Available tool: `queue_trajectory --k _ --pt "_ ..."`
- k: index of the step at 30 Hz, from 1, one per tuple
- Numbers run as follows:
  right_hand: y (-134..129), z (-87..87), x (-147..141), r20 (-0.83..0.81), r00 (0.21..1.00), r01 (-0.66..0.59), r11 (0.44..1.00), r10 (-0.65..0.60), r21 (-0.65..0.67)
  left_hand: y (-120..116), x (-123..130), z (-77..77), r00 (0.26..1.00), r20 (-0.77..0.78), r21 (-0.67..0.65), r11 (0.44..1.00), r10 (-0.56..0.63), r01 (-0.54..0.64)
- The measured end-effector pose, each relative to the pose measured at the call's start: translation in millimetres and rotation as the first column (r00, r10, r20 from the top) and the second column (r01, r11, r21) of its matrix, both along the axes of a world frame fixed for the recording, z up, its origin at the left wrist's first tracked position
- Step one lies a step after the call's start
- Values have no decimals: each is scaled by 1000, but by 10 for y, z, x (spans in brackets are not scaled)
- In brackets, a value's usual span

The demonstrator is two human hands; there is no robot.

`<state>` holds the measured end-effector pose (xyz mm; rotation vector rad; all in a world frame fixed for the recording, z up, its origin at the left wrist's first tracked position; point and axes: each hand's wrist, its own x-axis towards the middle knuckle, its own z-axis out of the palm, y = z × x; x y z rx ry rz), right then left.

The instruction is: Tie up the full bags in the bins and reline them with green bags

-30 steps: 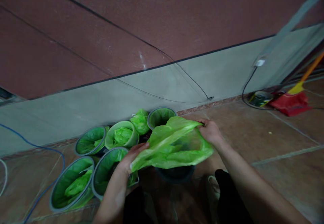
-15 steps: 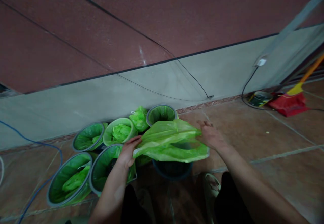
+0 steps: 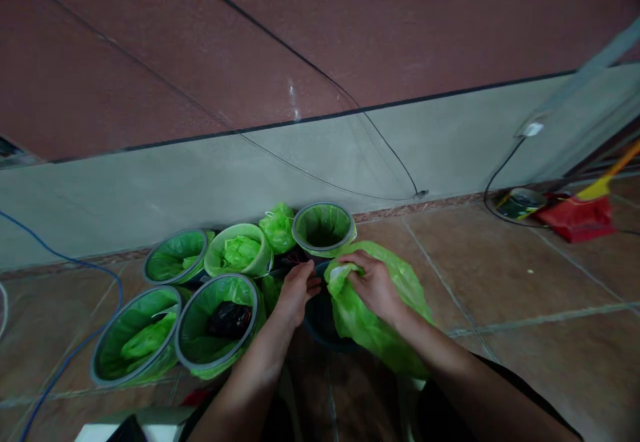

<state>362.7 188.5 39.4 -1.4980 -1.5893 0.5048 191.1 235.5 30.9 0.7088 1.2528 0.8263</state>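
Note:
My right hand (image 3: 374, 283) is closed on the gathered top of a green plastic bin liner (image 3: 387, 349), which hangs down to the right. My left hand (image 3: 298, 290) is just left of it, apart from the liner, with fingers loosely curled and nothing seen in them. Below both hands stands a dark bin (image 3: 320, 319), partly covered by the liner. Behind it is a grey-rimmed bin (image 3: 353, 229) lined in green. A tied green bag (image 3: 278, 227) lies to its left.
Several green-lined bins stand at the left, one with a black bag (image 3: 230, 319) inside. A blue hose (image 3: 117, 295) runs along the floor. At the right are a red dustpan (image 3: 580, 219), a tin can (image 3: 521, 202) and a black cable (image 3: 493, 182) against the wall.
The liner was stretched between both hands; now only my right hand holds it, bunched and hanging to the right. My left hand has let go and moved right.

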Motion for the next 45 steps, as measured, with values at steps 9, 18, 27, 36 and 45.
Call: queue_trajectory --k 9,18,27,36,45 --pt "6 -4 -109 44 984 169 985 -170 43 -323 298 55 949 -231 475 826 -216 303" --pt "-86 13 -73 157 987 7 984 -36 181 40 35 -32 888 -443 557 814 122 166" --pt "-28 150 759 101 894 400 879 -437 261 274 -336 -19 745 -624 540 820 238 190" --pt "-75 216 1146 26 699 706 696 -715 132 435 -477 -181 832 -442 499 863 334 -81" --pt "-124 162 1219 73 674 739 671 -735 -59 429 -508 -221 722 -638 376 926 266 -9"
